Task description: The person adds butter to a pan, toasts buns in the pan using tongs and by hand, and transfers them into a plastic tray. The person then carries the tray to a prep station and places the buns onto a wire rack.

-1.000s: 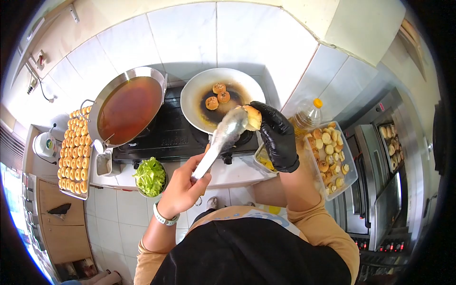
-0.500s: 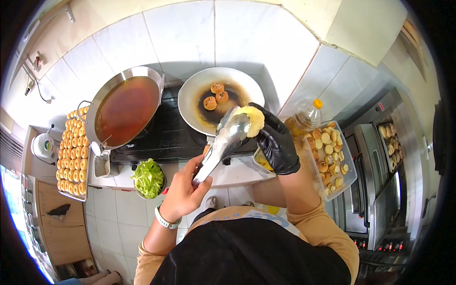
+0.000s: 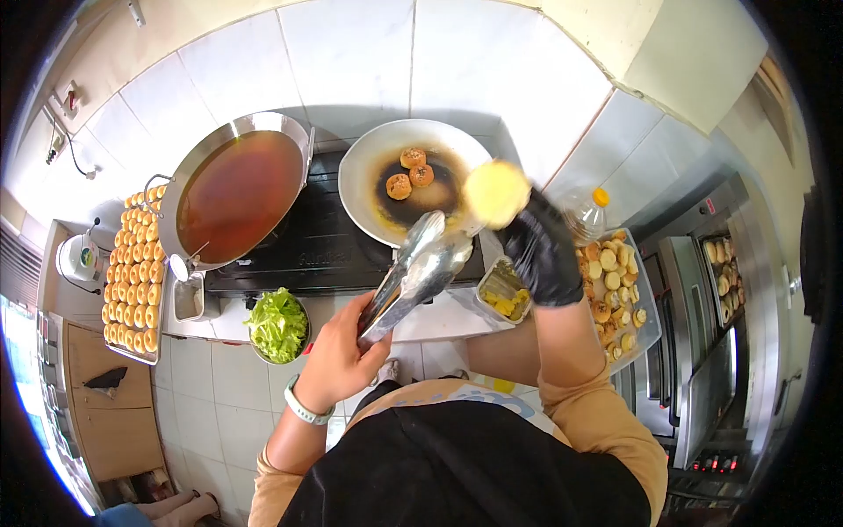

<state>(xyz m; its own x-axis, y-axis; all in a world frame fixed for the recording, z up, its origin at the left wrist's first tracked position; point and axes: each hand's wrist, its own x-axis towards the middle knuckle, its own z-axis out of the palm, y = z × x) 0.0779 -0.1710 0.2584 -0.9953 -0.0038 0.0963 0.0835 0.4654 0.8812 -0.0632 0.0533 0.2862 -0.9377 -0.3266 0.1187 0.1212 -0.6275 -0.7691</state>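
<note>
My left hand (image 3: 344, 351) is closed around the metal tongs (image 3: 408, 281), whose jaws are apart over the near rim of the white pan (image 3: 360, 189). In my right hand (image 3: 546, 250), which wears a black glove, is a cut bun piece (image 3: 496, 194) with its pale yellow face showing. It is above the pan's right edge. Several browned buns (image 3: 421, 176) sit together in the dark oily middle of the pan. Just below my right hand is a metal container (image 3: 503, 294) with yellow-green slices.
A wide pan of reddish-brown liquid (image 3: 237, 198) stands on the black stove (image 3: 307, 255). At left is a tray of buns (image 3: 136, 272); lettuce (image 3: 277, 327) fills a bowl. An oil bottle (image 3: 587, 218) and a plastic bin of cut buns (image 3: 650, 325) are at right.
The bun piece has come away from the tongs and moved right and up with my gloved hand. The tongs' jaws have spread apart.
</note>
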